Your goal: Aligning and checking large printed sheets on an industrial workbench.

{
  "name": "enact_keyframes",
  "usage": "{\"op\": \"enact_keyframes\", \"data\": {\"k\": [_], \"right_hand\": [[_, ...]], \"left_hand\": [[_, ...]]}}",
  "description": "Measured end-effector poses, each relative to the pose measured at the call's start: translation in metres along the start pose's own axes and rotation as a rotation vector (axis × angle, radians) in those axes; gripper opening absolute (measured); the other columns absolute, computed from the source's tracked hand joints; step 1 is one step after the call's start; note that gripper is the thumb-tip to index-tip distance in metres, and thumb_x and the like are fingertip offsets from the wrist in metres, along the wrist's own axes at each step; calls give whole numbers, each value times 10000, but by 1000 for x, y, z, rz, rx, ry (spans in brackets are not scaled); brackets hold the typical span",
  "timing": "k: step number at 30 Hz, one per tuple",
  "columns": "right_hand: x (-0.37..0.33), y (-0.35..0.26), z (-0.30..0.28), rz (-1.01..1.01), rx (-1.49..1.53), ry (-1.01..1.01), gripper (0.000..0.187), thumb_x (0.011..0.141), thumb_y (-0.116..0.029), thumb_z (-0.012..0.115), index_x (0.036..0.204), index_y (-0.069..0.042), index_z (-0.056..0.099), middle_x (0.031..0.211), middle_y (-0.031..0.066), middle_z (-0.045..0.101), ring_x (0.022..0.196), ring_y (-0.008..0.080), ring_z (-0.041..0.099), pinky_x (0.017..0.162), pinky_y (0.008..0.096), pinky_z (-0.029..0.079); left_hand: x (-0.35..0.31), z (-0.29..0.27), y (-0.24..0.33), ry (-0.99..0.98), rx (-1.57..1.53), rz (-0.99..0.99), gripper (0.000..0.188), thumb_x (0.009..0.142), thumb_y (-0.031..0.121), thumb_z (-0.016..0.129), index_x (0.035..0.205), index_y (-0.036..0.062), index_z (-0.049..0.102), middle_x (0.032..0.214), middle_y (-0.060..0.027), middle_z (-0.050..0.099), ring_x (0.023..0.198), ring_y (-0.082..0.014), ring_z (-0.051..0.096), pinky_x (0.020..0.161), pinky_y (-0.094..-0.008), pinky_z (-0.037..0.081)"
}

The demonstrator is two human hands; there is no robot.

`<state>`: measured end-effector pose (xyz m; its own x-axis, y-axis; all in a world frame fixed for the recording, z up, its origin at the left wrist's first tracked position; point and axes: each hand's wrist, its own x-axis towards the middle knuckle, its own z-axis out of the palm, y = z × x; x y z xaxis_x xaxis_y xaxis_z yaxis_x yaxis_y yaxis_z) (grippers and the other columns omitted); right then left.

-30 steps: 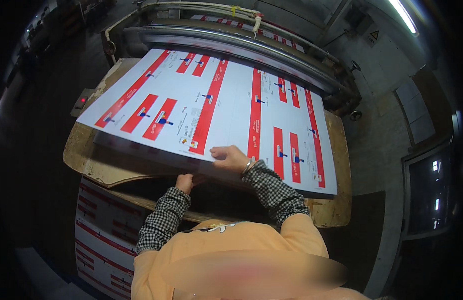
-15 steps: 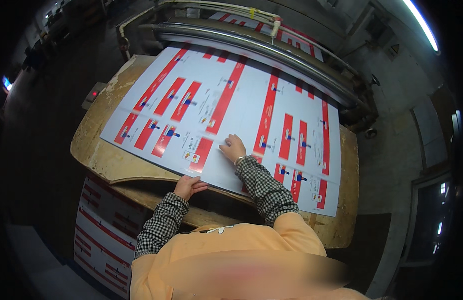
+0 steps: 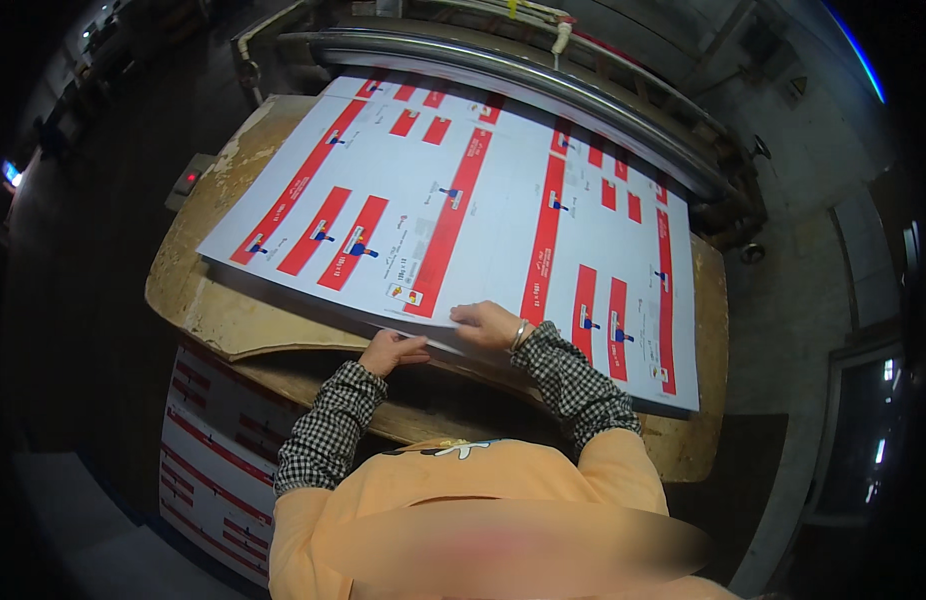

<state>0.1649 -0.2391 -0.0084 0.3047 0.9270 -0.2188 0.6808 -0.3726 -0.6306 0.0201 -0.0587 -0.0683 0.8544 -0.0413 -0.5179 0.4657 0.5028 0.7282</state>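
A large white printed sheet with red bands and small blue figures lies over the worn wooden feed table. Its far end runs under a long metal roller. My right hand is at the sheet's near edge, thumb and fingers pinched on it. Just left of it and lower, my left hand has its fingers pressed together at the same edge, palm side partly hidden. White paper edges show between the two hands; how many sheets lie there I cannot tell.
Pale pipes run above the roller machine. A small box with a red light sits by the table's left edge. More printed sheets stand below on the left. A handwheel sticks out at the machine's right.
The printed pattern has shifted away from me toward the roller. My right hand has come back from the sheet's surface to its near edge; my left hand has moved slightly right and away from me.
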Motion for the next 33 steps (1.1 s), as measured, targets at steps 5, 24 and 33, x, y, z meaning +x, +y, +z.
{"op": "enact_keyframes", "data": {"k": [5, 24, 33], "right_hand": [[-15, -40, -41, -29, 190, 321, 228, 719, -164, 531, 865, -4, 604, 812, 201, 595, 704, 314, 588, 637, 344, 466], [33, 23, 27, 412, 36, 273, 700, 596, -374, 698, 1167, -25, 490, 1289, 219, 371, 1241, 352, 285, 1013, 395, 264], [9, -6, 27, 188, -222, 13, 706, 629, -352, 677, 1213, -38, 436, 1314, 218, 339, 1247, 367, 268, 1016, 385, 269]], "left_hand": [[1, 4, -11, 41, -84, 139, 309, 863, 149, 462, 1098, -49, 483, 1035, -139, 557, 900, -256, 587, 765, -365, 520], [-1, -3, -21, 90, -248, 142, 252, 820, 65, 507, 1045, -45, 495, 965, -118, 581, 847, -198, 596, 703, -319, 525], [-4, 2, -10, 34, -183, 142, 296, 770, 31, 575, 1044, -61, 510, 962, -116, 589, 865, -187, 593, 746, -295, 518]]}}
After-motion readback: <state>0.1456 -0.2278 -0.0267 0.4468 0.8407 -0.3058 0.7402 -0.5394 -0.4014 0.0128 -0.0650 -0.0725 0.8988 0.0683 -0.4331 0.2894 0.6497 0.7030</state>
